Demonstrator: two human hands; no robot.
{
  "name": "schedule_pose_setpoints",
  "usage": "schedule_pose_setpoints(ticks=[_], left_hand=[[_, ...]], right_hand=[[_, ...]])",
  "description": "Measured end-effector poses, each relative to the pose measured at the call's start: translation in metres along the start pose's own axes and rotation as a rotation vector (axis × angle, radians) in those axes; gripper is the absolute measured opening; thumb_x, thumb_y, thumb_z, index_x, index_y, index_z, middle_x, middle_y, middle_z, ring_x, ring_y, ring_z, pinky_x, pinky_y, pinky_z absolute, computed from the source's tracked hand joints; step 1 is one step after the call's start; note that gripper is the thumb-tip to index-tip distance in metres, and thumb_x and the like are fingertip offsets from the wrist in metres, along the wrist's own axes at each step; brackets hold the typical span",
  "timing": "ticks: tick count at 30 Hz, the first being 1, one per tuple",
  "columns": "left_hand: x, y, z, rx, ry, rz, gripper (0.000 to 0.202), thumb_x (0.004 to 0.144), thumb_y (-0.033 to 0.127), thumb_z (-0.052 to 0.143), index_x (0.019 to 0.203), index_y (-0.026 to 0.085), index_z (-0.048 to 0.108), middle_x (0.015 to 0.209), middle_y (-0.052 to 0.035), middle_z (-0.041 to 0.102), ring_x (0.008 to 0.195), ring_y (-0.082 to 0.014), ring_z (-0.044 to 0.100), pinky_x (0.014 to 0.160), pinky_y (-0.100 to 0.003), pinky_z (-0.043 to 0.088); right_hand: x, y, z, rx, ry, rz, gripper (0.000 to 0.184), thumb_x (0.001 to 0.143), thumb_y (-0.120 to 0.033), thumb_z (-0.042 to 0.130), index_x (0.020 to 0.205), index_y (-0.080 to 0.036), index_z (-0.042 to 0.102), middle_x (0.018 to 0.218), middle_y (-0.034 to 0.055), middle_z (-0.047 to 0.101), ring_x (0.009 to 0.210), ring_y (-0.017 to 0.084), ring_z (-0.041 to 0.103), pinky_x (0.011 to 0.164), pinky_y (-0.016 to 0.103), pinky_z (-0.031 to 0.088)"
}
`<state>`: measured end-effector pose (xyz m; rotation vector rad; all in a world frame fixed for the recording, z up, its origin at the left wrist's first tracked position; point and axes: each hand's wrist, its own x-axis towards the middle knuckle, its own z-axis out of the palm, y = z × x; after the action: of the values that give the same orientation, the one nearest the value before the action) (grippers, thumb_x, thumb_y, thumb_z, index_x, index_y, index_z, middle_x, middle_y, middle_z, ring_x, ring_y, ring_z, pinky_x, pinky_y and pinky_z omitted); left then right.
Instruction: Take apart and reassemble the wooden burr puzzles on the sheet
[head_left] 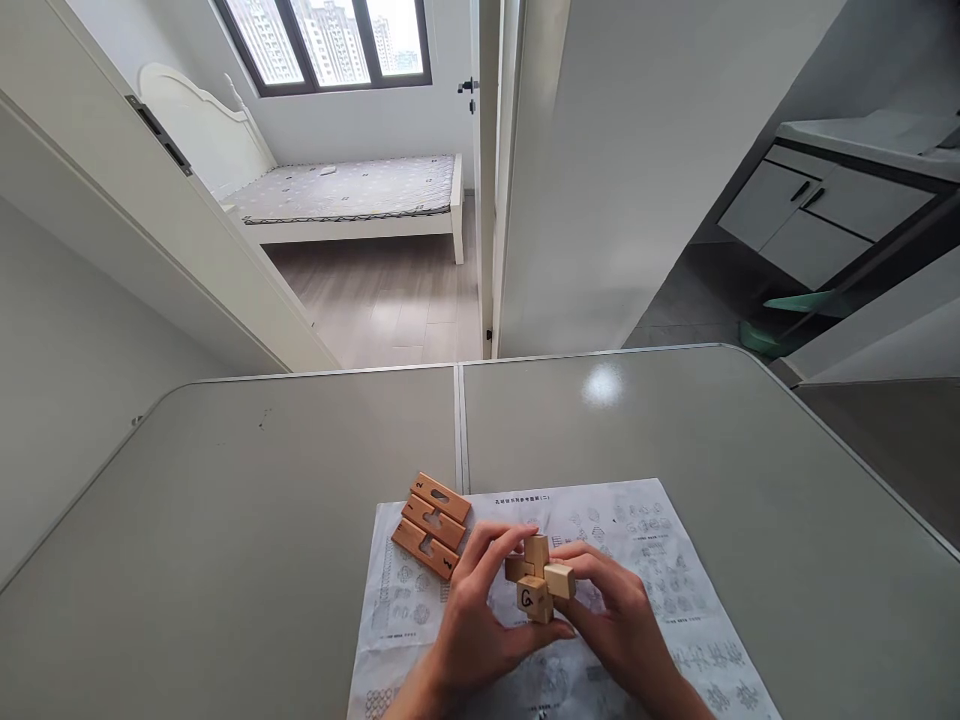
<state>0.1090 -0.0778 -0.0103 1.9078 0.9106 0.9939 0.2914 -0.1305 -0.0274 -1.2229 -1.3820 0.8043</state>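
a printed sheet (697, 615) is lying on the grey surface (225, 520). over the sheet's middle, the left hand (480, 610) and right hand (619, 605) are clamping a wooden block assembly (535, 590) between them, one from each side. one block end is displaying a black letter. three brown slotted pieces (448, 530) are lying side by side across the sheet's far edge, near its left corner.
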Motion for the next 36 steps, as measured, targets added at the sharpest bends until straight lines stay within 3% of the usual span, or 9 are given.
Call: schedule_pose_setpoints(ticks=[8,16,22,31,36], left_hand=[[0.001,0.003,0.002,-0.019,0.062,0.018,0.077,0.069,0.053,0.095,0.134,0.03,0.063,0.114,-0.0073,0.068,0.101,-0.0255,0.071,0.088,-0.034,0.062],[0.0,0.002,0.0,-0.022,-0.028,-0.021,0.076,0.07,0.059,0.092,0.135,0.029,0.066,0.114,-0.0092,0.069,0.102,-0.0278,0.071,0.087,-0.037,0.063],[0.001,0.001,0.0,-0.048,-0.008,-0.009,0.079,0.069,0.054,0.094,0.139,0.031,0.064,0.116,-0.0082,0.069,0.102,-0.0266,0.07,0.088,-0.036,0.062],[-0.004,-0.009,0.003,-0.118,-0.125,-0.075,0.087,0.087,0.051,0.081,0.161,0.033,0.039,0.152,-0.0137,0.06,0.136,-0.034,0.061,0.115,-0.05,0.05],[-0.002,-0.009,0.003,-0.174,-0.185,-0.09,0.055,0.104,0.042,0.059,0.157,0.029,0.047,0.156,-0.0129,0.058,0.143,-0.0312,0.056,0.121,-0.048,0.045]], right_hand=[[-0.002,-0.004,0.0,-0.037,0.008,-0.088,0.007,0.098,-0.021,0.07,0.094,-0.026,0.071,0.094,0.0057,0.077,0.08,0.021,0.075,0.07,0.026,0.061],[0.0,-0.008,-0.006,-0.062,-0.054,-0.083,0.009,0.1,-0.023,0.066,0.093,-0.025,0.071,0.093,0.007,0.077,0.077,0.021,0.074,0.066,0.026,0.06],[-0.001,-0.006,0.0,-0.05,-0.016,-0.089,0.01,0.097,-0.017,0.069,0.095,-0.026,0.07,0.093,0.0038,0.076,0.078,0.019,0.074,0.07,0.023,0.059],[-0.007,0.007,0.006,-0.134,0.135,-0.089,0.007,0.096,-0.023,0.073,0.097,-0.026,0.068,0.095,0.0047,0.075,0.083,0.021,0.076,0.072,0.026,0.061],[-0.01,0.007,0.009,-0.11,0.126,-0.006,0.024,0.094,-0.031,0.078,0.113,-0.027,0.064,0.097,0.0043,0.074,0.085,0.021,0.076,0.075,0.027,0.064]])
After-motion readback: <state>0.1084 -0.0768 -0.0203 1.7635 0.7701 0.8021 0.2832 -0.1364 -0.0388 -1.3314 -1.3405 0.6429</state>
